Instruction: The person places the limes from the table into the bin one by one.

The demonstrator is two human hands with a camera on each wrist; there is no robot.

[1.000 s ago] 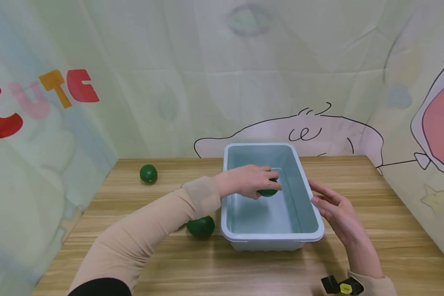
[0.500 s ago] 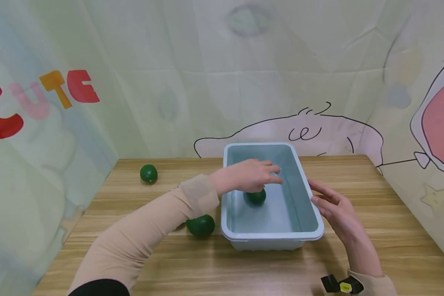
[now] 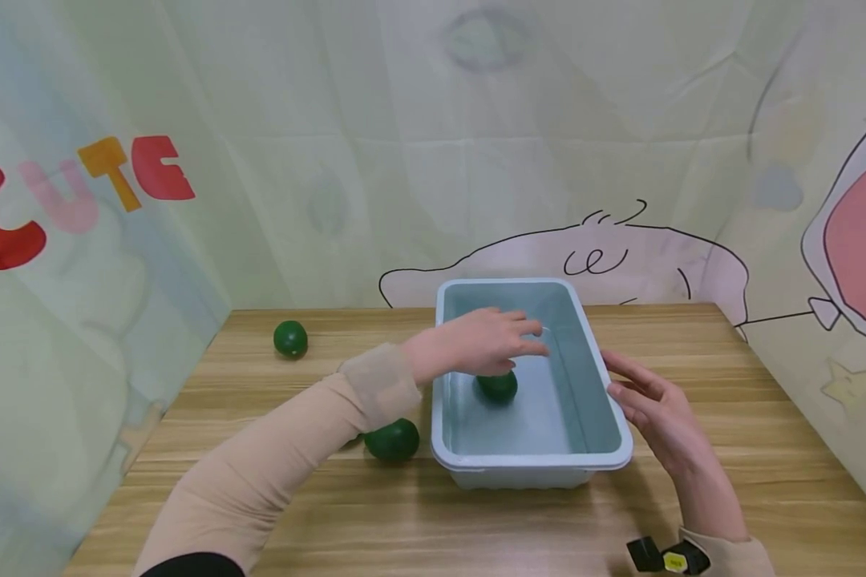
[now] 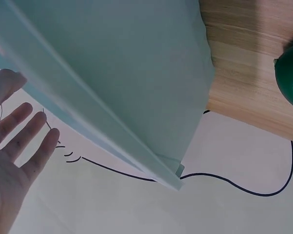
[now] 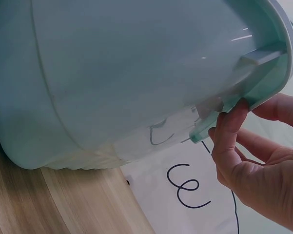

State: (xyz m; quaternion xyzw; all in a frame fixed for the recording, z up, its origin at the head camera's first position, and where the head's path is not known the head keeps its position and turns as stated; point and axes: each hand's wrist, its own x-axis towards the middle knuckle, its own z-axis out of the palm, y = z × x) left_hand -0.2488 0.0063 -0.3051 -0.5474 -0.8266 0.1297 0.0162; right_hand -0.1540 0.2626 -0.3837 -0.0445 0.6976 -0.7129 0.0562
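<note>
A pale blue plastic bin [image 3: 532,462] stands on the table, and a dark green, smooth, rounded fruit [image 3: 498,389] lies on its floor near the left wall. Just over that fruit, inside the bin's mouth, hovers my left hand [image 3: 485,343], fingers spread and holding nothing. My right hand [image 3: 657,413] pinches the bin's right rim between thumb and fingers, which the right wrist view shows close up. A second green fruit [image 3: 392,440] rests on the table left of the bin, beside my left sleeve. Another green fruit [image 3: 290,340] sits at the back left.
Part of a further object shows beside the left forearm, mostly hidden by the sleeve. The wooden table [image 3: 520,533] ends at a printed cloth backdrop [image 3: 332,160] behind and on both sides. A black wrist strap [image 3: 667,554] is on the right wrist.
My left hand has let go of the green fruit, which has shifted left and toward me on the bin floor. The hand has drawn slightly up and left. The right hand has stayed put.
</note>
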